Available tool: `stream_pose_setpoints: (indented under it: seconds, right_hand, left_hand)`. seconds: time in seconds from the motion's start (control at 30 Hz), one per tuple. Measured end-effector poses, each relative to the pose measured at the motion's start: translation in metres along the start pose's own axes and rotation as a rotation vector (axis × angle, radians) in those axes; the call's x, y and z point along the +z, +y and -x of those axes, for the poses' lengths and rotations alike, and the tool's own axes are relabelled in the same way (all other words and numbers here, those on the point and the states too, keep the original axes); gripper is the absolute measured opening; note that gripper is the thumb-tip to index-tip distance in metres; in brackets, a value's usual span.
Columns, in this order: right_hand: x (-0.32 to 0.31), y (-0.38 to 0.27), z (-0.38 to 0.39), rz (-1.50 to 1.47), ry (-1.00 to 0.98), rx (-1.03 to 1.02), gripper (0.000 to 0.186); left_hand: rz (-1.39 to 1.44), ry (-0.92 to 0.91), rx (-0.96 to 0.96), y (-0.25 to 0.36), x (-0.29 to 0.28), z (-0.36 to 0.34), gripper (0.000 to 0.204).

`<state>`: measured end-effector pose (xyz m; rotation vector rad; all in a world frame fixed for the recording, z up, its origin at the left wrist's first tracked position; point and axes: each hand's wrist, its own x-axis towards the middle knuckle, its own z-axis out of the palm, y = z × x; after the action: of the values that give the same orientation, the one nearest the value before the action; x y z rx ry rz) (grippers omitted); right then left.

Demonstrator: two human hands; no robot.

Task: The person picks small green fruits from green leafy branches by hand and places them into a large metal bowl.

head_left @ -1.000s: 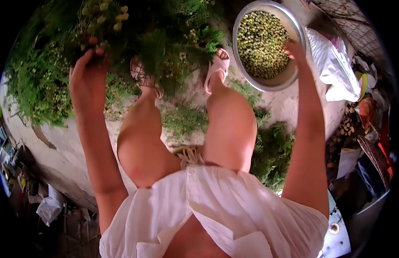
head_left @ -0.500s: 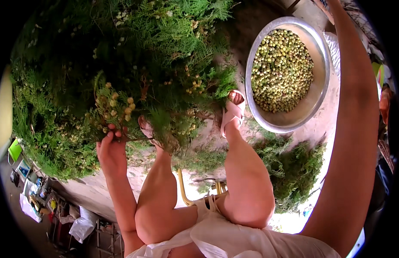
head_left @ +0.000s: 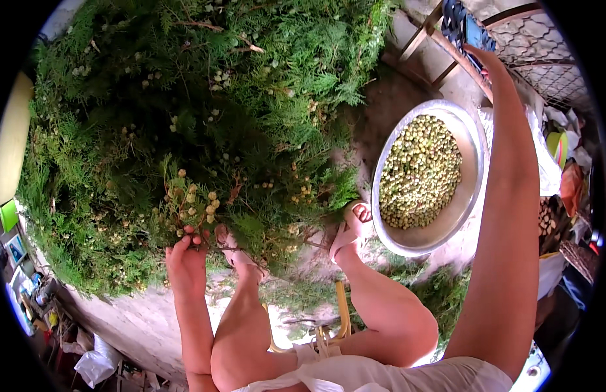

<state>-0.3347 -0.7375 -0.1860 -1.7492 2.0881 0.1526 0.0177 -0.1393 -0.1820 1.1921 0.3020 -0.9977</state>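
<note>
My left hand [head_left: 188, 258] is closed on a green branch [head_left: 192, 212] bearing round, pale yellow-green cones, low beside my feet, at the near edge of a big heap of leafy conifer branches [head_left: 120, 130]. A wide metal bowl [head_left: 470, 176] to the right holds several handfuls of small round green cones [head_left: 420, 170]. My right arm stretches past the bowl, and my right hand [head_left: 483, 59] reaches a blue and black item [head_left: 470, 32] by a rusty metal frame at the upper right. Its fingers are mostly hidden, so their grip is unclear.
My sandalled feet rest between heap and bowl, over a yellow chair frame [head_left: 343, 313]. A white sack [head_left: 538, 157], scraps and wire mesh [head_left: 545, 78] line the right side. Mixed clutter and a white bag [head_left: 94, 362] lie at lower left; a pale yellow object [head_left: 12, 137] stands at left.
My right hand has left the bowl and reached up and rightward to the blue and black item. The view has shifted, taking in more of the heap. My left hand still holds the branch.
</note>
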Motion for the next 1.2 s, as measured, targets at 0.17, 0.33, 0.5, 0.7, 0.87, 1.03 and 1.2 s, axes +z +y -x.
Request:
stream_pose_setpoints:
  seconds: [0.17, 0.33, 0.5, 0.7, 0.87, 1.03, 1.2]
  right_hand:
    - [-0.012, -0.012, -0.004, 0.189, -0.104, 0.082, 0.078]
    - [-0.005, 0.004, -0.021, 0.036, -0.026, -0.047, 0.066]
    - [-0.012, -0.002, -0.005, -0.034, -0.051, -0.032, 0.049]
    - [-0.016, 0.004, 0.003, -0.394, -0.063, 0.091, 0.052]
    - [-0.021, 0.004, 0.028, -0.516, -0.132, 0.049, 0.058]
    - [-0.029, 0.036, 0.018, -0.243, -0.059, 0.107, 0.057]
    - [-0.006, 0.056, 0.059, -0.960, -0.171, -0.030, 0.037]
  left_hand:
    - [0.014, 0.069, -0.027, -0.004, 0.008, -0.007, 0.027]
    - [0.000, 0.034, -0.038, -0.004, 0.013, -0.012, 0.024]
    - [-0.032, 0.025, -0.080, -0.003, 0.011, -0.019, 0.015]
    - [-0.018, 0.014, -0.115, -0.006, 0.011, -0.023, 0.019]
    - [-0.033, 0.018, -0.101, -0.003, 0.009, -0.012, 0.016]
    - [-0.033, -0.023, -0.102, -0.009, -0.007, -0.004, 0.015]
    - [0.002, -0.010, -0.084, -0.008, -0.007, 0.005, 0.015]
